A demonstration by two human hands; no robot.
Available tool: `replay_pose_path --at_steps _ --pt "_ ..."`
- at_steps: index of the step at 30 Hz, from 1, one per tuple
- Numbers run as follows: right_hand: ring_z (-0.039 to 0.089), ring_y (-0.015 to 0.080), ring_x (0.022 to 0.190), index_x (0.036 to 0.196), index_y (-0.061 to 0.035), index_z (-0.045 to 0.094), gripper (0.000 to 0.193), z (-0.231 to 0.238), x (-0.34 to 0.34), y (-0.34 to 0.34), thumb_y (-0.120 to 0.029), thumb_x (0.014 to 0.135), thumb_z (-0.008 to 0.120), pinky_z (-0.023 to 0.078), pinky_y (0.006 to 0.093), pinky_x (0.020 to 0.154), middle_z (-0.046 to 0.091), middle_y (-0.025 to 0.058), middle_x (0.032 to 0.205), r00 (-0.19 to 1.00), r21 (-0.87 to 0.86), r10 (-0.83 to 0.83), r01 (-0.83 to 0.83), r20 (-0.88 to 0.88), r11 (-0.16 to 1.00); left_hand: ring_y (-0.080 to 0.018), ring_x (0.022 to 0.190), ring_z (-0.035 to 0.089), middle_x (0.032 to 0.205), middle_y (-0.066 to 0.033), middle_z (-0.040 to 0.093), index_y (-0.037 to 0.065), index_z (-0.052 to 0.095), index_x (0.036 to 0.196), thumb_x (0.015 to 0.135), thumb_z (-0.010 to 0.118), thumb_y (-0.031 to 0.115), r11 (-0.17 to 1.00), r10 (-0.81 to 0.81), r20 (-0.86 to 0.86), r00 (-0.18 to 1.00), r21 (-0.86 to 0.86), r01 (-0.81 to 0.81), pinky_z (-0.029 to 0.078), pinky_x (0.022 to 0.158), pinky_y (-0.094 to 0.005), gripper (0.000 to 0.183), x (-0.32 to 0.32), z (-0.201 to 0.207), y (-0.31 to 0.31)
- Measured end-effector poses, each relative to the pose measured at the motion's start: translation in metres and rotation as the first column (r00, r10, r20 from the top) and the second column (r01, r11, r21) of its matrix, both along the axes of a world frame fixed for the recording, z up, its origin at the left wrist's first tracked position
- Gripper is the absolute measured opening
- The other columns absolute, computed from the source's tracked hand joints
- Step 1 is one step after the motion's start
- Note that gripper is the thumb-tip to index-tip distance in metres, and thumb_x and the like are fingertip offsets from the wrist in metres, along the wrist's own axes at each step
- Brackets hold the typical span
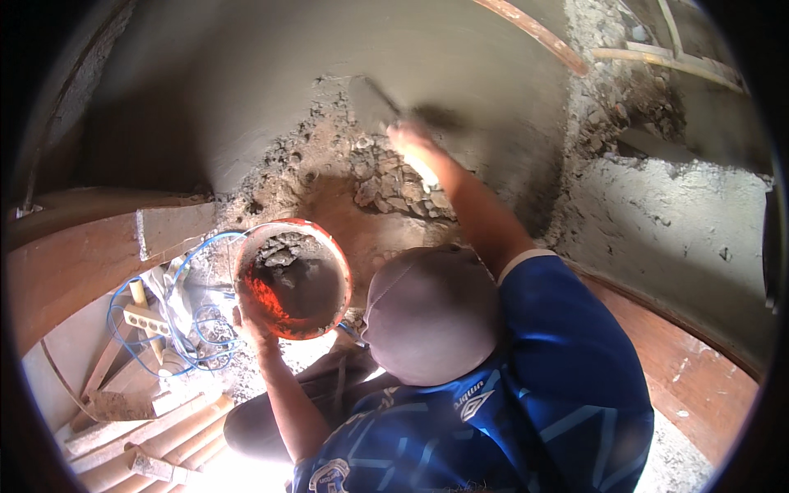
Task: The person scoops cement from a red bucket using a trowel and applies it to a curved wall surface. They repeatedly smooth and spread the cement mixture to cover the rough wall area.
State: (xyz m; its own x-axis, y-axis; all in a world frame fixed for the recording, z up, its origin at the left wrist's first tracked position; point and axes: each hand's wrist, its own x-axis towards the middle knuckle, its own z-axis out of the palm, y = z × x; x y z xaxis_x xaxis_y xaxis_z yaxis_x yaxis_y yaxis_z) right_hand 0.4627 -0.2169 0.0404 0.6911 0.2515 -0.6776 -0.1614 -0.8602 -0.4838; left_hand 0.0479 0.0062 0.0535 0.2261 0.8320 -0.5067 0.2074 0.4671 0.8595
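Observation:
My right hand, slightly blurred, is closed around a trowel whose flat blade lies against smooth grey plaster. Just below the blade is a rough, unplastered patch with small broken stones and crumbs of mortar. My left hand grips the near left side of a red-orange bucket, its mouth turned toward me. Wet grey mortar lies inside, clumped toward the far side. Right of the bucket, a rounded grey cloth shape, probably my bent knee, hides part of the ground.
A blue cord loops beside a pale socket strip at left. Long poles lie at lower left. Wooden boards edge the left side, another board the right. A rough whitish ledge stands at right.

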Motion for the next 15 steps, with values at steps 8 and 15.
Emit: replay_pose_path --at_steps 8,15 --pt "0.062 0.0289 0.094 0.104 -0.0051 0.063 0.035 -0.03 0.066 0.039 -0.033 0.093 0.044 0.051 0.0363 0.081 0.064 0.014 0.106 0.958 -0.043 0.214 -0.209 0.192 0.977 -0.021 0.078 0.058 0.091 -0.01 0.059 0.002 0.054 0.093 0.09 0.059 0.027 0.997 0.05 0.091 0.995 -0.067 -0.044 0.049 0.064 -0.0352 0.026 0.006 -0.007 -0.002" --pt "0.061 0.0205 0.071 0.081 -0.0018 0.062 0.028 -0.007 0.023 0.099 -0.014 0.09 0.038 0.054 0.0343 0.069 0.062 0.0089 0.08 0.949 -0.088 0.286 -0.276 0.13 0.957 -0.0221 0.082 0.058 0.095 -0.0107 0.059 0.001 0.053 0.099 0.091 0.057 0.024 0.996 0.033 0.116 0.993 -0.088 -0.023 0.05 0.066 -0.0371 0.025 0.002 -0.01 -0.001"
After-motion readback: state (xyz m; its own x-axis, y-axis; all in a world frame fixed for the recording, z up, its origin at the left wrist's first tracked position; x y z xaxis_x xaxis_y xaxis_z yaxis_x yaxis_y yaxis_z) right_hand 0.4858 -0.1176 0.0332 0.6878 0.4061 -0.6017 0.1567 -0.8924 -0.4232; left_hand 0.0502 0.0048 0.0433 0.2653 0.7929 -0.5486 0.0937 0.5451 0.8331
